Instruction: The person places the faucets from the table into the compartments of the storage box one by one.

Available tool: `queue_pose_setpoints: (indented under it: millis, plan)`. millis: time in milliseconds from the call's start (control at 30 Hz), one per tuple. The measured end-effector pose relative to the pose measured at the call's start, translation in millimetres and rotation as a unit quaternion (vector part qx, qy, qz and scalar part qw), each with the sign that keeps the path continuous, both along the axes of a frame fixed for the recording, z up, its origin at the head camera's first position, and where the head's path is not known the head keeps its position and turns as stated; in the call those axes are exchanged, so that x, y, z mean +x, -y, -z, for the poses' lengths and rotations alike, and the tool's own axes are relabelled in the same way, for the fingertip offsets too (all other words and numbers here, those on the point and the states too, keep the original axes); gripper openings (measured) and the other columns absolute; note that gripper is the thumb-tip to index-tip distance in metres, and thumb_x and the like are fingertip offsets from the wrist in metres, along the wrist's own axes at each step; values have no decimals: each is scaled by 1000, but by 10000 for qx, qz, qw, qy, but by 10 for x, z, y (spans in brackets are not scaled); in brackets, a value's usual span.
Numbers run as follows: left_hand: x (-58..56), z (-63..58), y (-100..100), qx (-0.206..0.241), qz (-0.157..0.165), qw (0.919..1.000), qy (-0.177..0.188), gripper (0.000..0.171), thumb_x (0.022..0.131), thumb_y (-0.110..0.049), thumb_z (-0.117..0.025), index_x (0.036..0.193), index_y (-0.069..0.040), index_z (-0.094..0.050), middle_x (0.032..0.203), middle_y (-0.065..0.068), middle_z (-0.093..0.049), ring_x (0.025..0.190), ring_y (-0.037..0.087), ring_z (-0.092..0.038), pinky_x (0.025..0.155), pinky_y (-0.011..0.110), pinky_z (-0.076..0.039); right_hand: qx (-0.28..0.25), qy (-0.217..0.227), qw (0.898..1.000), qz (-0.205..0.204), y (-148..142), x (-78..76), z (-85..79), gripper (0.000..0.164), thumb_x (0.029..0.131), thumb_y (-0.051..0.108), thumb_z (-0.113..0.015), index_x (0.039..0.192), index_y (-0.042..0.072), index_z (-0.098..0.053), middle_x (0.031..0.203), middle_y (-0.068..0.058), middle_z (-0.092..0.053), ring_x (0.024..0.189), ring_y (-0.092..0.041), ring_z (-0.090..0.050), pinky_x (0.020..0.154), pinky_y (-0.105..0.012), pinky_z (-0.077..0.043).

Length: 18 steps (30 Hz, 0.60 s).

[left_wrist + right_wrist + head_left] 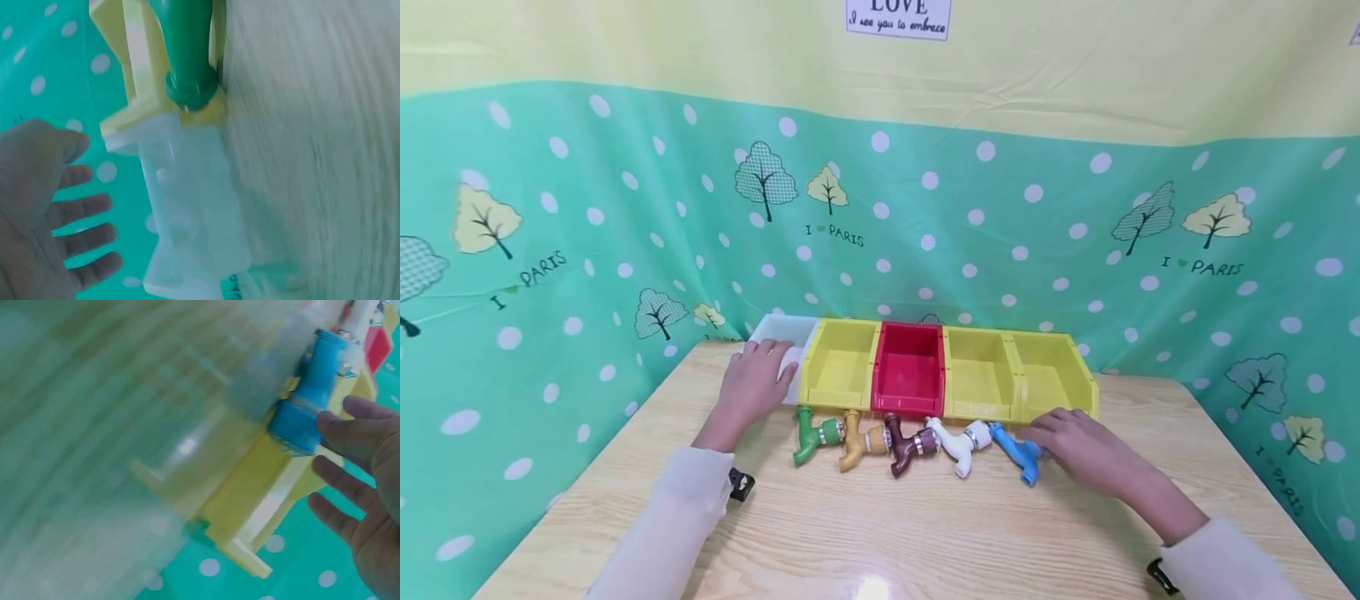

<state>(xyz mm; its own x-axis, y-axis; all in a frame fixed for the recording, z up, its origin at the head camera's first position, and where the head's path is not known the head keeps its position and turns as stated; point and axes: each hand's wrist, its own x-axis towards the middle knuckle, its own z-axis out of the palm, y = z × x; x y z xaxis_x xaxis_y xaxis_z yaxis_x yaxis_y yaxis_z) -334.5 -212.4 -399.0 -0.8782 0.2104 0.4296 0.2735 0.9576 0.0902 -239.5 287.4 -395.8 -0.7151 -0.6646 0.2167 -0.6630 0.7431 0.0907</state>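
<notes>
**A Five-Part Row, Seen from Above**

Nearest us, two pale sleeves (673,508) reach over a wood-grained table (880,533). Beyond them we find the right hand (1086,448), its fingers loosely extended, beside the blue tap (1019,452); whether a fingertip touches it, we cannot tell. The left hand (757,382), fingers relaxed and apart, holds nothing; it is over or beside the whitish bin (784,327), which we cannot determine. From left to right we count a green tap (807,437), orange tap (853,442), maroon tap (902,448) and white tap (958,445), the blue one ending the row. Behind, adjoining the whitish bin, stand a yellow bin (841,367), a red bin (910,367) and two further yellow bins (979,375). Farthest, we note dotted green cloth (1000,208).
</notes>
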Motion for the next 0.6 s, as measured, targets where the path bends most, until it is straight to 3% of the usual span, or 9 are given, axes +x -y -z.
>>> queue_pose_setpoints:
  millis: [200,333,600]
  plan:
    - [-84,22,179,651,-423,9964,-348,37,96,-25,-53,129,-8,-53,126,19,-51,111,39,-40,86,57,-38,170,-144,9990,-388,-56,-66,96,40,80,9,-75,117,21,-67,112,1,-64,106,-23,-57,88,-46,-49]
    - [-126,47,284,1180,-581,9908,-323,38,97,-24,-52,129,-4,-52,126,22,-49,112,42,-39,86,59,-38,372,-323,9959,-754,-52,-103,133,39,79,11,-76,115,23,-67,111,1,-64,104,-22,-58,87,-44,-50]
    - [-164,105,501,2599,-494,9642,167,42,98,-22,-50,132,2,-48,124,25,-49,111,43,-45,86,59,-44,264,-393,9904,-1302,-27,-151,143,39,78,1,-74,106,27,-70,106,4,-67,98,-20,-60,83,-41,-51]
